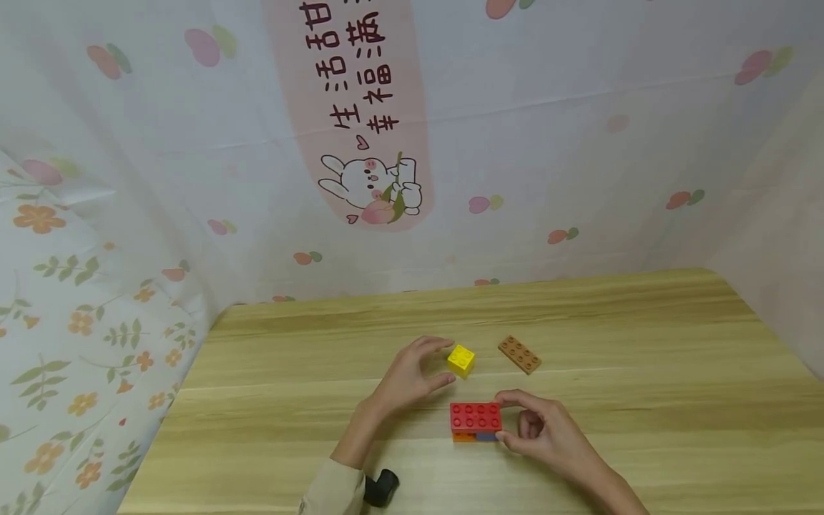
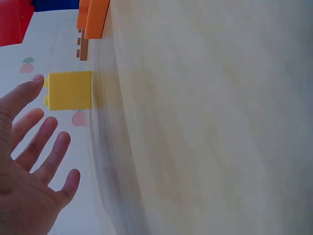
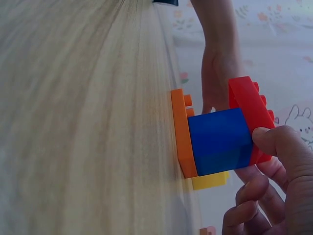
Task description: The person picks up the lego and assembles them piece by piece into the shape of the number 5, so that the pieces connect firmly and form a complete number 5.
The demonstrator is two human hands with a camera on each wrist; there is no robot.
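A stack stands on the table: a thin orange plate [image 3: 181, 134] at the bottom, a blue brick [image 3: 220, 139] on one end of it, and a red eight-stud brick [image 1: 475, 416] on top, overhanging the plate. My right hand [image 1: 553, 436] pinches the red brick at its right end, thumb on the near side. Beyond the stack sits a small yellow brick [image 1: 460, 361], studs up. Around its left side my left hand [image 1: 407, 375] reaches with thumb and fingers spread, holding nothing; whether a fingertip touches the yellow brick I cannot tell.
A flat brown plate [image 1: 520, 354] with studs lies on the wooden table [image 1: 309, 386], right of the yellow brick. A black object [image 1: 382, 488] shows by the left sleeve. Printed cloth [image 1: 547, 143] hangs behind the table and at its sides.
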